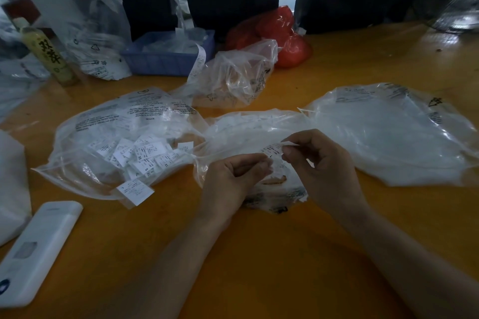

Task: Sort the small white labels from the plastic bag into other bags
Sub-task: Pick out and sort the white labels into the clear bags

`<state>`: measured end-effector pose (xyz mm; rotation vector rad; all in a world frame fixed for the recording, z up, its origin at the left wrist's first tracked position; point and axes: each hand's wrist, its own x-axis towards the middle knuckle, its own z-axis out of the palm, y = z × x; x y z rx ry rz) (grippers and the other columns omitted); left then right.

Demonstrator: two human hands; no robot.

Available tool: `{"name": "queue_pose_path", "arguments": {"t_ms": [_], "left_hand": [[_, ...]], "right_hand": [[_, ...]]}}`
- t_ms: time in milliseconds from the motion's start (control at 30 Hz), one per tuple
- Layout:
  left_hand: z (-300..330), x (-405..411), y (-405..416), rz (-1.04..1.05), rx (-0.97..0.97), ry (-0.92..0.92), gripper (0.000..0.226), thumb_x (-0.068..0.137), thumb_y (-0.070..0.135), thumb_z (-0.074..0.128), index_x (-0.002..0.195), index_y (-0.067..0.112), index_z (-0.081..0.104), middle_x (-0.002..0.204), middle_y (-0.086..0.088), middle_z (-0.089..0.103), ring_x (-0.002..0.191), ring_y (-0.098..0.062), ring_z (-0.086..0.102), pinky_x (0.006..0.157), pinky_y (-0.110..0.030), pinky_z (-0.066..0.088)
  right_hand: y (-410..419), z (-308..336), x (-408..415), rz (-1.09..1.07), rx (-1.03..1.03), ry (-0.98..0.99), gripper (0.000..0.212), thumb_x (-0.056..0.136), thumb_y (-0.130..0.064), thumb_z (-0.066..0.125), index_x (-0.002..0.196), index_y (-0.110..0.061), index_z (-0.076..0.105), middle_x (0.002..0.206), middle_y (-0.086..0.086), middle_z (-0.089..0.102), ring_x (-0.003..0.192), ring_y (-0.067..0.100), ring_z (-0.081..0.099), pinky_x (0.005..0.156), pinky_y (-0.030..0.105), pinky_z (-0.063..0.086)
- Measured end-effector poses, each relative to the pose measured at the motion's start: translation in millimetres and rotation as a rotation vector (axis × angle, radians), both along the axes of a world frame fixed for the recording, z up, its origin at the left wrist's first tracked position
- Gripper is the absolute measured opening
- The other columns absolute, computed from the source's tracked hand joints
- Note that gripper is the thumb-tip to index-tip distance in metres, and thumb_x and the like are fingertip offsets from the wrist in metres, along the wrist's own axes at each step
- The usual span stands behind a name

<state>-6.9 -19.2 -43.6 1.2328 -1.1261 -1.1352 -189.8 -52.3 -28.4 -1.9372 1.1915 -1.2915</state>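
A small white label (272, 150) marked L is pinched between the thumb and fingers of my right hand (320, 163) over a clear plastic bag (259, 132) in the middle of the orange table (233, 267). My left hand (237, 176) has its fingers curled, and its fingertips meet the label's lower left edge and the bag film. To the left lies another clear bag (103, 124) with several white size labels (145, 155) spilling from its mouth. One loose label (134, 190) lies at its front. A third, large bag (394, 134) lies to the right.
A white remote-like device (36, 251) lies front left. At the back stand a blue basket (168, 52) with paper strips, a crumpled clear bag (233, 77), a red bag (280, 36), a white bag (98, 36) and a yellow bottle (49, 57).
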Motion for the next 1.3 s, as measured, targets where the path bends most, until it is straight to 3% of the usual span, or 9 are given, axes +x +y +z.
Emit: {"name": "queue_pose_path", "arguments": {"t_ms": [133, 267, 467, 667, 967, 1133, 1300], "left_hand": [[-1.1, 1.4, -0.5, -0.018, -0.008, -0.037, 0.015, 0.091, 0.022, 0.080, 0.105, 0.017, 0.082, 0.100, 0.002, 0.083, 0.098, -0.015, 0.079, 0.085, -0.020, 0.059], [0.9, 0.0, 0.6, -0.030, 0.008, 0.072, 0.029, 0.084, 0.034, 0.082, 0.107, 0.016, 0.082, 0.102, -0.004, 0.082, 0.098, -0.022, 0.080, 0.088, -0.025, 0.062], [-2.6, 1.4, -1.1, -0.010, 0.020, 0.128, 0.031, 0.086, 0.034, 0.079, 0.109, 0.013, 0.082, 0.103, -0.006, 0.082, 0.098, -0.024, 0.080, 0.086, -0.026, 0.062], [-2.8, 2.4, -1.3, -0.056, 0.027, 0.159, 0.025, 0.085, 0.024, 0.081, 0.108, 0.015, 0.083, 0.105, -0.009, 0.082, 0.102, -0.025, 0.079, 0.088, -0.026, 0.062], [-1.2, 1.7, -0.9, -0.070, 0.022, 0.067, 0.022, 0.082, 0.028, 0.081, 0.103, 0.020, 0.084, 0.101, -0.006, 0.083, 0.098, -0.022, 0.080, 0.087, -0.026, 0.062], [-4.4, 2.8, -1.4, -0.066, 0.011, -0.013, 0.016, 0.089, 0.022, 0.081, 0.105, 0.019, 0.083, 0.101, -0.003, 0.083, 0.098, -0.020, 0.080, 0.089, -0.027, 0.062], [-3.5, 1.9, -0.5, -0.070, -0.002, -0.064, 0.018, 0.089, 0.032, 0.081, 0.103, 0.022, 0.084, 0.098, 0.001, 0.083, 0.096, -0.017, 0.080, 0.089, -0.028, 0.062]], "right_hand": [[-1.9, -2.5, -0.1, 0.006, -0.044, 0.088, 0.012, 0.096, -0.018, 0.068, 0.107, -0.025, 0.067, 0.096, -0.027, 0.063, 0.094, -0.003, 0.065, 0.082, 0.014, 0.054], [-4.0, -2.3, -2.5, -0.010, -0.097, 0.122, 0.011, 0.096, -0.015, 0.069, 0.107, -0.017, 0.070, 0.093, -0.022, 0.064, 0.093, -0.002, 0.066, 0.081, 0.010, 0.051], [-5.6, -3.1, -3.9, -0.016, -0.077, 0.146, 0.011, 0.096, -0.011, 0.069, 0.106, -0.016, 0.072, 0.093, -0.016, 0.067, 0.090, -0.005, 0.065, 0.082, 0.009, 0.051], [-4.6, -1.5, -3.0, -0.025, -0.017, 0.066, 0.012, 0.097, -0.016, 0.069, 0.105, -0.025, 0.067, 0.096, -0.023, 0.067, 0.092, -0.003, 0.066, 0.079, 0.009, 0.051], [-4.3, -3.2, -1.2, 0.017, 0.009, 0.064, 0.010, 0.097, -0.017, 0.069, 0.106, -0.022, 0.068, 0.097, -0.016, 0.070, 0.092, 0.001, 0.068, 0.081, 0.022, 0.057], [-1.8, 0.4, -1.2, 0.025, 0.001, 0.040, 0.012, 0.097, -0.017, 0.069, 0.105, -0.026, 0.066, 0.097, -0.020, 0.069, 0.092, 0.000, 0.068, 0.081, 0.019, 0.056], [-3.0, 0.1, -1.6, 0.032, 0.015, 0.106, 0.010, 0.098, -0.016, 0.068, 0.107, -0.021, 0.069, 0.097, -0.021, 0.066, 0.094, 0.000, 0.067, 0.084, 0.018, 0.055]]}}
